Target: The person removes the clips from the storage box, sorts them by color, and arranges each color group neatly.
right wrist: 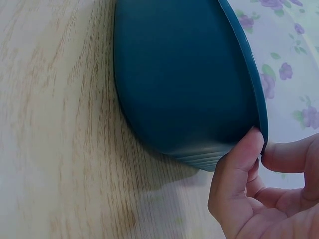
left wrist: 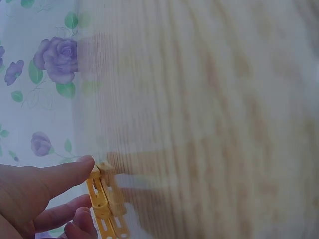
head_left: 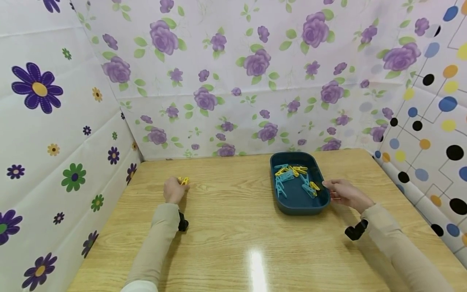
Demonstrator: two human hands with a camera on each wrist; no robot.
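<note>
Only one yellow clothespin (left wrist: 106, 201) is out of the dark blue tray (head_left: 299, 202) — the left hand (head_left: 174, 190) pinches it between thumb and fingers, low over the wooden table (head_left: 233, 243) well to the tray's left. The right hand (head_left: 345, 194) pinches the tray's right rim. The other clothespins (head_left: 294, 178), yellow and light blue, lie heaped inside the tray, so by my reading the sorting is barely begun.

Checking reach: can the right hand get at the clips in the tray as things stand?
Probably yes. The right hand pinches the rim of the tray, right beside the clips; the tray is open-topped and nothing covers them. It would need to release the rim first.
</note>
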